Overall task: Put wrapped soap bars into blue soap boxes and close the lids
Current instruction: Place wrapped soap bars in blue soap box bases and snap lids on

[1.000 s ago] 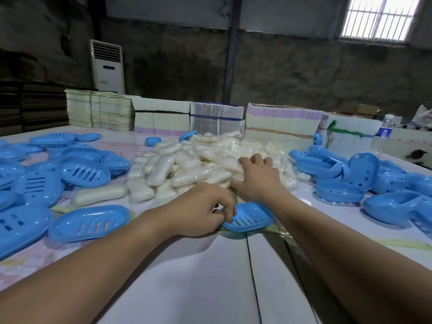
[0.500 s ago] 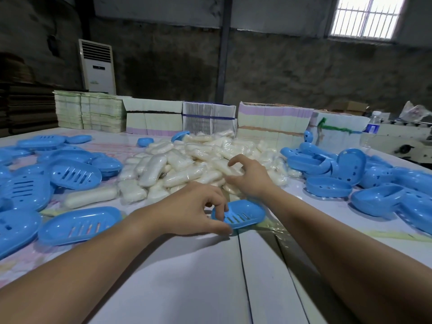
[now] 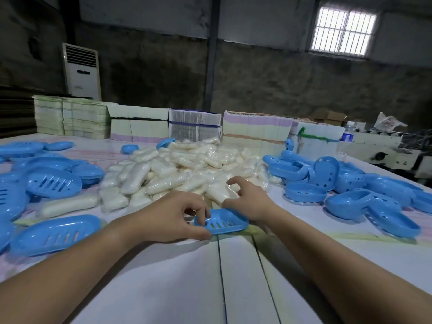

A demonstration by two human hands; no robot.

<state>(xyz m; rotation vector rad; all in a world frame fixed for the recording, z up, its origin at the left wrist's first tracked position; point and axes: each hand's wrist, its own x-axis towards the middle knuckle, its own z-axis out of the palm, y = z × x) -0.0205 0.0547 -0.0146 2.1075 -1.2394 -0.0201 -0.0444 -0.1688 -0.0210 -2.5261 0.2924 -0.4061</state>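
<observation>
An open blue soap box (image 3: 224,222) with a slotted bottom lies on the white table just in front of the heap of wrapped soap bars (image 3: 187,164). My left hand (image 3: 173,213) pinches the box's left rim between thumb and fingers. My right hand (image 3: 251,199) is at the near edge of the heap, just behind the box. Its thumb and curled fingers close around a wrapped soap bar (image 3: 217,194); how firm the grip is stays unclear.
Loose blue box halves cover the table at left (image 3: 53,183) and right (image 3: 350,183). One slotted half (image 3: 56,233) lies near my left forearm, a stray soap bar (image 3: 67,206) behind it. Stacks of flat cartons (image 3: 140,127) line the back edge, beside a water bottle (image 3: 348,134).
My right hand has drawn back from deeper in the heap to its near edge, its fingers curling in. My left hand has kept its hold on the box's rim.
</observation>
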